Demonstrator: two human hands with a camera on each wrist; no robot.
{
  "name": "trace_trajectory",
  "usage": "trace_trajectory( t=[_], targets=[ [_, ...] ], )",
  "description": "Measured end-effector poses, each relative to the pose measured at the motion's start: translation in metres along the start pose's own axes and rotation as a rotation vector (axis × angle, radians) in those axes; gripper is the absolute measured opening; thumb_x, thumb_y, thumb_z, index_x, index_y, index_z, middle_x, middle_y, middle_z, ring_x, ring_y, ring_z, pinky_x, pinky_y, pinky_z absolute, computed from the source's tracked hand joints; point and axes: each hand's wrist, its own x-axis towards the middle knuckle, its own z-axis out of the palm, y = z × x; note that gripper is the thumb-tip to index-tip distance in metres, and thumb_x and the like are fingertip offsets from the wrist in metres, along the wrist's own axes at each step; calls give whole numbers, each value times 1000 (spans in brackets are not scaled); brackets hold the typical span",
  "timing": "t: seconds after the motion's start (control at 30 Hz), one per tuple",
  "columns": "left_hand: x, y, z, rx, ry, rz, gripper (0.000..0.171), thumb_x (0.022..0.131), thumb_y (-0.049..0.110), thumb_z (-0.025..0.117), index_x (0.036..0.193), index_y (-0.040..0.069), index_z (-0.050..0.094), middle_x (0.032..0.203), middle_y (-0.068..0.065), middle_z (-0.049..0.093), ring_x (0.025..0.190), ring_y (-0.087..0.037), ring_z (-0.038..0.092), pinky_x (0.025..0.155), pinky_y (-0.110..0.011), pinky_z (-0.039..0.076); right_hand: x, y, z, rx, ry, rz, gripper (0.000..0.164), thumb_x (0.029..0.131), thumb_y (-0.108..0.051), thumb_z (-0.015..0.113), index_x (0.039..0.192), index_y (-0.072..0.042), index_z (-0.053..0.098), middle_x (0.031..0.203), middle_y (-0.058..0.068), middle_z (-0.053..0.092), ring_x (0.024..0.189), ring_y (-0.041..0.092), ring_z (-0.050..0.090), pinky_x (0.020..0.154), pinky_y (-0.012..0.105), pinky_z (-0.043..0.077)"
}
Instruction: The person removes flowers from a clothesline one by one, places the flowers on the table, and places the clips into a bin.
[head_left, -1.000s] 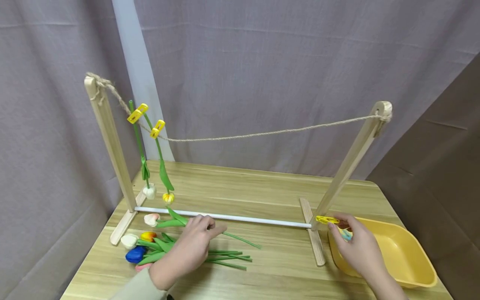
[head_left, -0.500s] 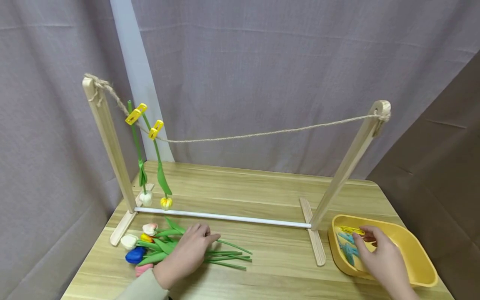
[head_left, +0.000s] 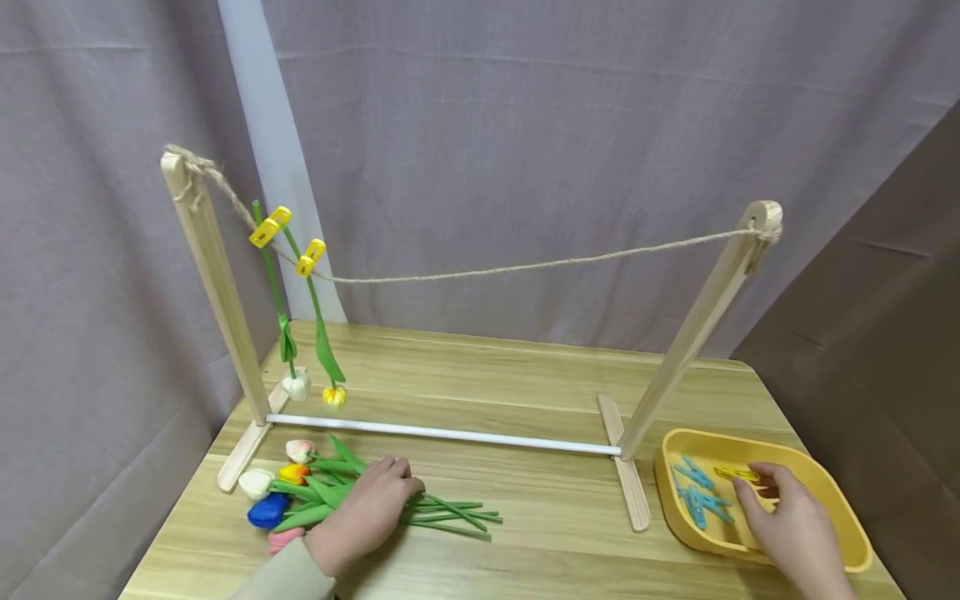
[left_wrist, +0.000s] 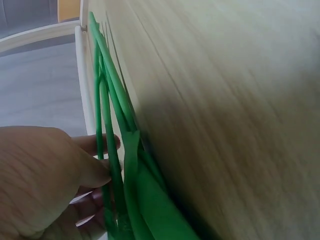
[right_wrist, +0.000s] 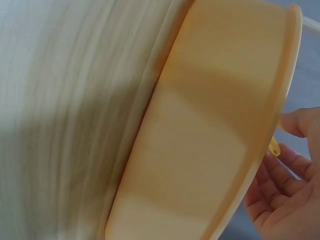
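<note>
My left hand [head_left: 371, 504] is low over a bunch of artificial tulips lying on the table. In the left wrist view its thumb and fingertips [left_wrist: 112, 142] pinch green tulip stems [left_wrist: 102, 95]. The tulip heads are pale pink [head_left: 300, 452], white [head_left: 257, 483], orange-yellow [head_left: 295, 474], blue [head_left: 268, 511] and pink [head_left: 286, 540]. My right hand [head_left: 795, 517] is over the yellow tub [head_left: 832, 500], holding a yellow clothespin [head_left: 737, 473] between thumb and fingers. In the right wrist view the tub's wall hides most of that clothespin [right_wrist: 274, 147].
Several blue clothespins [head_left: 697, 492] lie in the tub. Two wooden posts [head_left: 221, 292] joined by a white rod [head_left: 450, 433] carry a twine line [head_left: 510, 271]. A white tulip [head_left: 297, 384] and a yellow tulip [head_left: 334, 397] hang head-down from yellow clothespins [head_left: 311, 257].
My right hand has moved right with the yellow clothespin, from the tub's left edge to over its inside. My left hand has lowered the pale pink tulip's stem onto the bunch.
</note>
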Motion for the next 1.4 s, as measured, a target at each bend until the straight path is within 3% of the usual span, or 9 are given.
trace_trajectory(
  t=[0.1, 0.2, 0.4, 0.73, 1.4],
  targets=[
    [0, -2, 1, 4, 0, 0, 33, 73, -10, 65, 93, 14, 74, 78, 4, 51, 75, -15, 45, 69, -34, 43, 1, 6, 1, -13, -23, 5, 43, 93, -27, 65, 116, 8, 56, 100, 26, 62, 88, 39, 59, 65, 48, 48],
    [0, -4, 1, 2, -16, -10, 30, 75, -8, 65, 95, 14, 74, 79, 3, 53, 75, -15, 48, 71, -36, 45, 2, 13, 0, -20, -52, 11, 43, 93, -25, 64, 116, 9, 55, 103, 27, 60, 89, 41, 59, 67, 52, 47],
    [0, -5, -1, -7, -29, -23, 31, 75, -10, 65, 96, 12, 73, 82, 1, 56, 78, -17, 52, 73, -38, 46, 3, 24, -3, -37, -84, 28, 41, 92, -20, 63, 117, 11, 52, 109, 31, 56, 90, 44, 58, 67, 53, 47],
    [0, -5, -2, -16, -22, -30, 34, 76, -12, 62, 97, 12, 72, 86, 0, 58, 83, -20, 55, 80, -44, 46, 3, 31, -6, -58, -45, 18, 38, 88, -13, 65, 115, 12, 53, 105, 31, 58, 88, 45, 58, 65, 53, 47],
    [2, -5, -3, -35, -32, -32, 36, 76, -11, 59, 102, 10, 71, 95, -2, 62, 93, -25, 56, 91, -48, 40, 2, 25, -10, -64, -56, 69, 40, 92, -20, 63, 116, 11, 53, 102, 30, 59, 90, 44, 57, 68, 53, 45]
  ],
)
